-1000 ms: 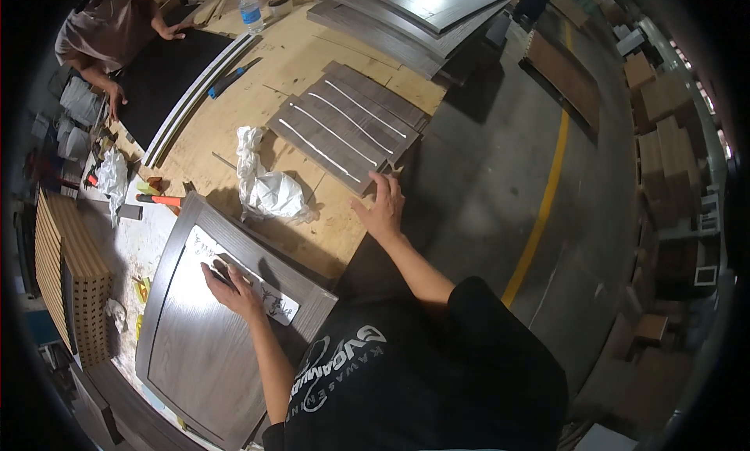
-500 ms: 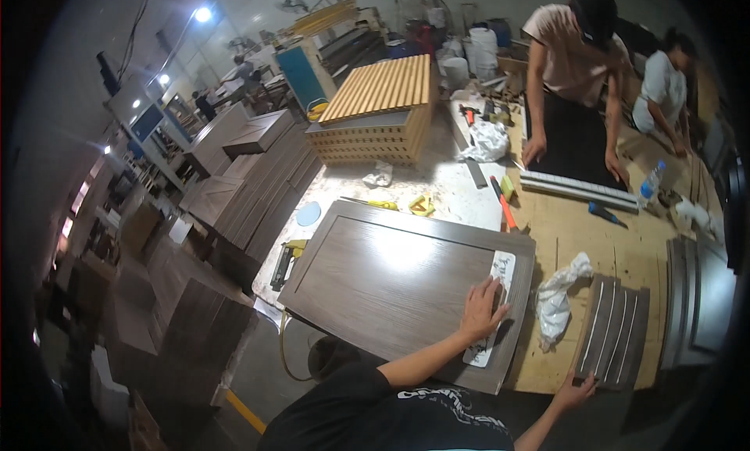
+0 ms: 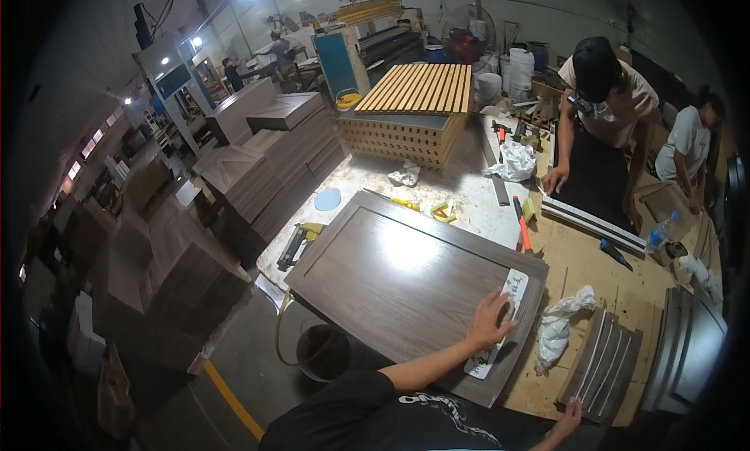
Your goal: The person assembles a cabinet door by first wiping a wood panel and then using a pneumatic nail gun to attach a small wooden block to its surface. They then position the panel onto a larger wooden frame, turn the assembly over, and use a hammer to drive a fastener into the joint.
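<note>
A grey-brown wood-grain cabinet door panel with a recessed middle lies flat in front of me. Along its right frame is a narrow white plate with rounded corners and dark handwriting. My left hand rests over this plate, fingers spread. To the right of the panel, several dark grey-brown wood strips lie side by side, with thin white lines along them. At their near end my right hand has thumb and fingers closed on the edge of the leftmost strip; part of its grip is hidden.
Crumpled white plastic lies between panel and strips. A nail gun and light blue disc lie left. Stacked slatted boards stand behind. Across the table a co-worker bends over a black panel, near a water bottle.
The view has shifted, so the panel and table sit differently in the picture. My left hand stays on the white plate. My right hand remains at the strips' near end.
</note>
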`<action>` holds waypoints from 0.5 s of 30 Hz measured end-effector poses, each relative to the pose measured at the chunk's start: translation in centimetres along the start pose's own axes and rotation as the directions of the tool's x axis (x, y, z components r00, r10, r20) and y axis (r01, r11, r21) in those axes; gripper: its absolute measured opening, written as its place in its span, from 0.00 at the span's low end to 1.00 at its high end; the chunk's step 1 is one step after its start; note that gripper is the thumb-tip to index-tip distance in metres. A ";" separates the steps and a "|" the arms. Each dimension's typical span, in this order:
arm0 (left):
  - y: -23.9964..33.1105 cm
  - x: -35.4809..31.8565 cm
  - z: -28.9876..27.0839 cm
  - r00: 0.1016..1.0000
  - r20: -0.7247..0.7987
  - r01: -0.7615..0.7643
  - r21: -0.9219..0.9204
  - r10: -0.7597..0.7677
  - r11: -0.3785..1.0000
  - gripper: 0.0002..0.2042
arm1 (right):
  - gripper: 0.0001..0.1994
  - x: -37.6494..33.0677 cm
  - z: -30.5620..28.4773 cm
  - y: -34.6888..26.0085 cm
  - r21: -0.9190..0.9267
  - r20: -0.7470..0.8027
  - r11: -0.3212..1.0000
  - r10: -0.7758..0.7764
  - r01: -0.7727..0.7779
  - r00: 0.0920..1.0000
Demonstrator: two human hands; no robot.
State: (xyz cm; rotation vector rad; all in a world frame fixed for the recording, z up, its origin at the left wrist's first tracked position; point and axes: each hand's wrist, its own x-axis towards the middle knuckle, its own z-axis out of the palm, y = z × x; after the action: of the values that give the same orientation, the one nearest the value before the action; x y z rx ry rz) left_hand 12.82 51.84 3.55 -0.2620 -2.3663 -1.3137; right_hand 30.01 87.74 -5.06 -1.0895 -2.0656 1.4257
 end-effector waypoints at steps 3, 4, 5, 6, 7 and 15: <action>1.0 0.8 -0.8 0.972 -0.109 0.179 -0.216 -0.206 0.960 0.33 | 0.17 -4.3 1.6 -4.4 0.334 0.225 0.935 0.044 -0.119 0.973; 1.7 0.7 -1.1 0.980 -0.025 0.181 -0.273 -0.195 0.945 0.34 | 0.25 -5.5 1.9 -6.6 0.338 0.372 0.934 -0.022 -0.113 0.928; 2.7 0.5 -1.5 0.978 0.064 0.207 -0.328 -0.197 0.922 0.35 | 0.23 -7.2 3.4 -8.5 0.442 0.420 0.895 -0.152 -0.055 0.895; 3.8 0.1 -2.0 0.977 0.125 0.208 -0.382 -0.172 0.901 0.35 | 0.22 -8.4 5.0 -10.5 0.584 0.540 0.791 -0.209 -0.184 0.816; 5.2 0.0 -2.0 0.975 0.164 0.211 -0.503 -0.147 0.838 0.34 | 0.23 -9.3 6.1 -12.3 0.468 0.585 0.872 -0.183 -0.144 0.791; 7.5 0.4 -7.3 0.887 0.307 0.455 -0.709 -0.345 0.539 0.31 | 0.26 -16.0 12.7 -19.5 0.461 0.793 0.827 -0.221 -0.321 0.568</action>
State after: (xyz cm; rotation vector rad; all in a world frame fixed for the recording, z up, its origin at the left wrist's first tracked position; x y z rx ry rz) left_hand 17.11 49.69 12.89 -0.0221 -1.8458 -2.5906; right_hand 23.76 64.19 9.22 -0.1743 -1.8184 2.7406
